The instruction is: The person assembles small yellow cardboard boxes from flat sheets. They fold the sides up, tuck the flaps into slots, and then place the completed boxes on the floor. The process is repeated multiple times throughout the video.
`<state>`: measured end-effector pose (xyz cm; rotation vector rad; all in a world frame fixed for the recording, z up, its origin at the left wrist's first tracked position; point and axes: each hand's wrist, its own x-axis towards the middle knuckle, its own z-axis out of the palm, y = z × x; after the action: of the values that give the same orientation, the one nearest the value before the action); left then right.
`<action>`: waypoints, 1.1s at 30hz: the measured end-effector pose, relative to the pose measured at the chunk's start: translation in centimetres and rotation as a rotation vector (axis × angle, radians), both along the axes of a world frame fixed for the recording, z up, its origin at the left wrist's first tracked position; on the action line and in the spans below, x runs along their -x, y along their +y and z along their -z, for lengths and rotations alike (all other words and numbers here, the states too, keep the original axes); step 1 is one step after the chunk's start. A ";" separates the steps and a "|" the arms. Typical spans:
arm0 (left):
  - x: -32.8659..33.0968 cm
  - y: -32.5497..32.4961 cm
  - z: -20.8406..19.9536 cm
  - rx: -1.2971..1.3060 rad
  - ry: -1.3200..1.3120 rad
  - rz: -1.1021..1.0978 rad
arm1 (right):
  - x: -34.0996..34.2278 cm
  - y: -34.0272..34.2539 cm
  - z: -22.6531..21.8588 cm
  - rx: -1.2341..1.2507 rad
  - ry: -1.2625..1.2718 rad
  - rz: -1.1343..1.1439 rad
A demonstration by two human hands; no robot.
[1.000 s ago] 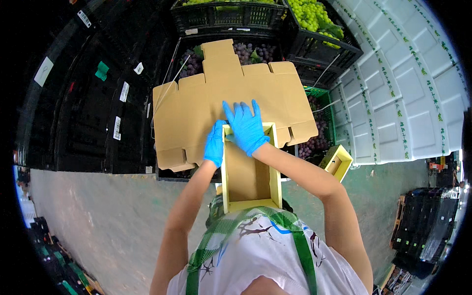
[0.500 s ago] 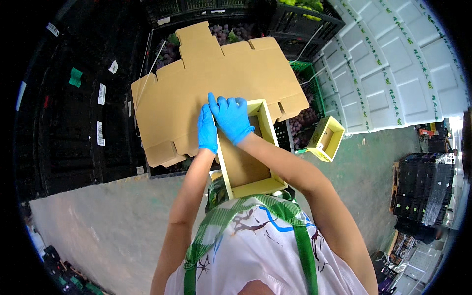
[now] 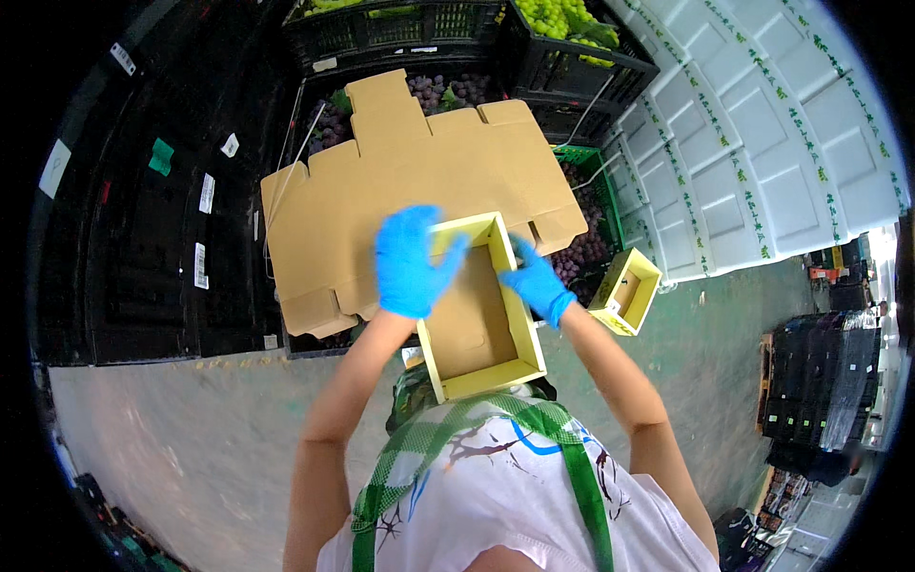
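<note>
In front of my body sits a shallow, pale-yellow open box [image 3: 531,364] with a brown bottom, its far end over the flattened cardboard [image 3: 448,157]. My left hand [image 3: 410,265], in a blue glove and smeared by motion, is at the box's far left corner. Its fingers and thumb are spread, with nothing visible between them. My right hand [image 3: 538,284], gloved in blue too, is at the right wall. Its thumb lies over the rim and its fingers run down the outer side, partly hidden.
Black crates of dark grapes [image 3: 462,91] lie under and behind the cardboard. Green grapes [image 3: 548,19] fill a crate at the back. A smaller yellow box [image 3: 626,292] stands at right, near stacked white foam boxes [image 3: 753,143]. Black crates [image 3: 143,219] line the left side.
Both hands were together at the box's left wall. My right hand has crossed to the right wall, while my left hand has spread its fingers at the far left corner.
</note>
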<state>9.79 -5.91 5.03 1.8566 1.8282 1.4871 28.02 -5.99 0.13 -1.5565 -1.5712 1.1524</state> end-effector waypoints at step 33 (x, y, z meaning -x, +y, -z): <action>-4.3 4.5 4.9 0.143 0.977 -0.219 | 4.2 -0.3 -0.3 0.015 0.078 -0.003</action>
<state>14.08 -1.38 0.12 2.6095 2.4622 0.4063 23.77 -6.28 0.42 -1.5013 -1.5179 1.2143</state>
